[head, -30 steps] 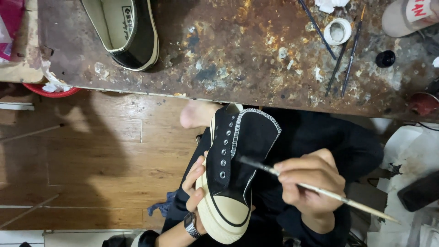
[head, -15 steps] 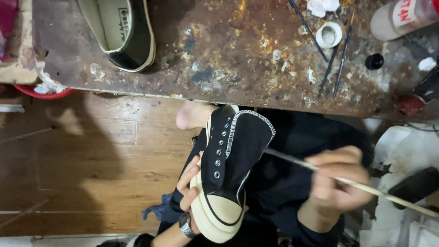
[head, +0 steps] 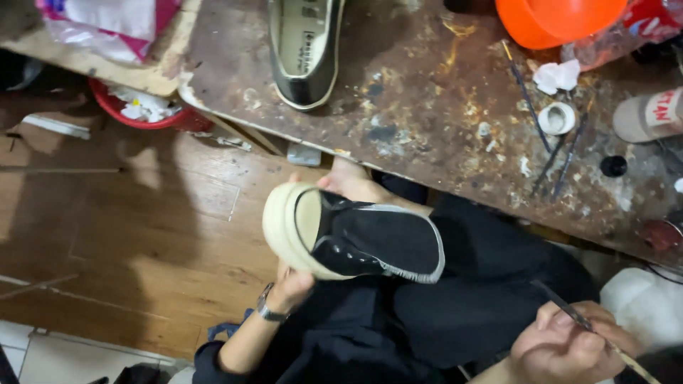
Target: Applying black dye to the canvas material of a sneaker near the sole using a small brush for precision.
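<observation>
black canvas shoe (head: 356, 238) now lies turned sideways, toe left, left hand (head: 295, 284) fingers gripping beneath; right hand (head: 569, 348) pinches a thin brush (head: 569, 313), apparently withdrawn.

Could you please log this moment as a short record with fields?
left hand: left hand grips the black canvas sneaker from below, cream toe cap pointing left
right hand: right hand holds a thin brush, apart from the sneaker
bench: stained workbench carries a second sneaker, a small white cup and an orange bowl
floor: wooden floor
</observation>
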